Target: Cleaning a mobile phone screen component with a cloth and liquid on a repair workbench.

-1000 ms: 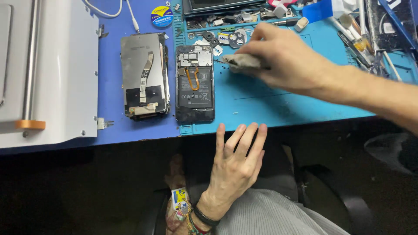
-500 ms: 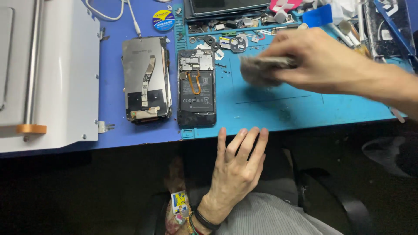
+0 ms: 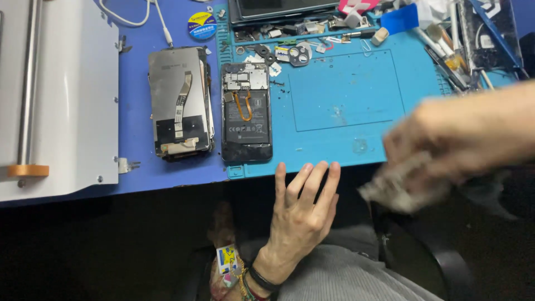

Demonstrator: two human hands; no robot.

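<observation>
- The wad of cloth [image 3: 402, 187] sat bunched in your right hand [image 3: 462, 139], blurred, just off the near edge of the blue mat [image 3: 345, 89].
- Your left hand [image 3: 301, 209] lay flat, fingers spread, empty, at that same edge.
- The opened phone [image 3: 246, 114] lay on the mat lengthwise away from you, nearer your left hand.
</observation>
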